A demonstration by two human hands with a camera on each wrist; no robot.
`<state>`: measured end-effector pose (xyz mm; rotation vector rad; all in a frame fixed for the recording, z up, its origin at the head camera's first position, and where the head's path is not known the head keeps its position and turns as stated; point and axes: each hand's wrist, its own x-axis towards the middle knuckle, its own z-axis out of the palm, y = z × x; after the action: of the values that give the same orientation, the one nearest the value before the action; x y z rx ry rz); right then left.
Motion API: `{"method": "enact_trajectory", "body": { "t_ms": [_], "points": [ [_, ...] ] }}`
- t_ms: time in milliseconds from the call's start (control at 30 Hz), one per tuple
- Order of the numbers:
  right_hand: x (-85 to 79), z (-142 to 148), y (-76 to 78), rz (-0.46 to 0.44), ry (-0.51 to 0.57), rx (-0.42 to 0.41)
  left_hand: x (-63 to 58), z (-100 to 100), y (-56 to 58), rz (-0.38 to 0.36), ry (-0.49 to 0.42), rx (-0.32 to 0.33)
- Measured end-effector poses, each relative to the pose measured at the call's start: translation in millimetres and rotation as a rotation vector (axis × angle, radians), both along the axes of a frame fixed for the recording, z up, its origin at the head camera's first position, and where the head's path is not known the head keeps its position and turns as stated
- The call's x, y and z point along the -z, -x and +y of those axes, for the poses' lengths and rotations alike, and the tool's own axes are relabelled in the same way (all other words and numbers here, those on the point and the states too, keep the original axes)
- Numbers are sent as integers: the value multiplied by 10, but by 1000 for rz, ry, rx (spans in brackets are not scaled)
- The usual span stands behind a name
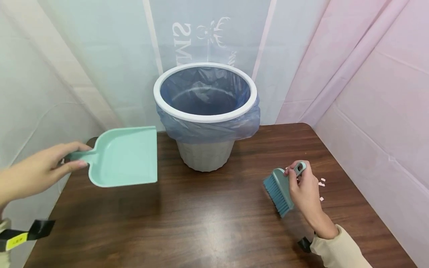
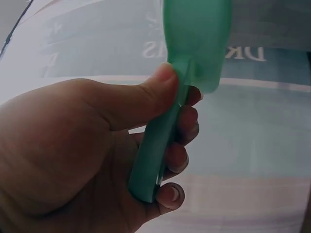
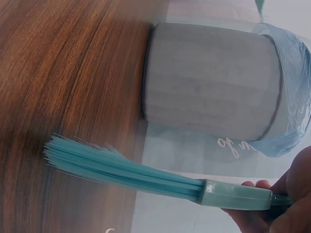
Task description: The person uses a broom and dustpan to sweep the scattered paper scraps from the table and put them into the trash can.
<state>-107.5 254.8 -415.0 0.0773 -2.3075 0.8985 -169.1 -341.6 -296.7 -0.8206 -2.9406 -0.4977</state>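
My left hand [image 1: 50,167] grips the handle of a mint-green dustpan [image 1: 129,158], held up over the left side of the table with its straight edge facing right. In the left wrist view the thumb lies along the dustpan handle [image 2: 158,145] and the fingers curl round it. At the right, my right hand [image 1: 304,190] holds a small teal hand brush [image 1: 279,191] by its handle, bristles [image 3: 116,167] pointing down toward the wood. Several small white scraps [image 1: 321,182] lie on the table just right of that hand.
A white waste bin [image 1: 206,154] lined with a translucent blue bag [image 1: 214,130] stands at the back middle of the brown wooden table [image 1: 201,212]. Pale printed curtains [image 1: 110,56] hang behind it and along both sides.
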Motion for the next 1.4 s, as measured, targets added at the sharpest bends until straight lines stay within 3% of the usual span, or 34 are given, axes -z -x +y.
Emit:
{"method": "enact_trajectory", "body": {
  "t_ms": [200, 333, 500, 733, 1033, 1400],
  "points": [
    [2, 8, 11, 5, 1, -5, 298, 58, -51, -84, -33, 78],
    [14, 16, 17, 5, 1, -8, 512, 109, -64, -88, -83, 147],
    [30, 14, 12, 1, -1, 1, 754, 231, -124, -86, -89, 163],
    [32, -5, 2, -12, 3, 1, 1026, 494, -243, -292, -104, 143],
    [-1, -20, 18, -2, -1, -9, 1423, 891, -381, -196, -124, 228],
    [-4, -16, 14, -3, -12, -13, 1556, 1129, -418, -201, -88, 246]
  ]
}}
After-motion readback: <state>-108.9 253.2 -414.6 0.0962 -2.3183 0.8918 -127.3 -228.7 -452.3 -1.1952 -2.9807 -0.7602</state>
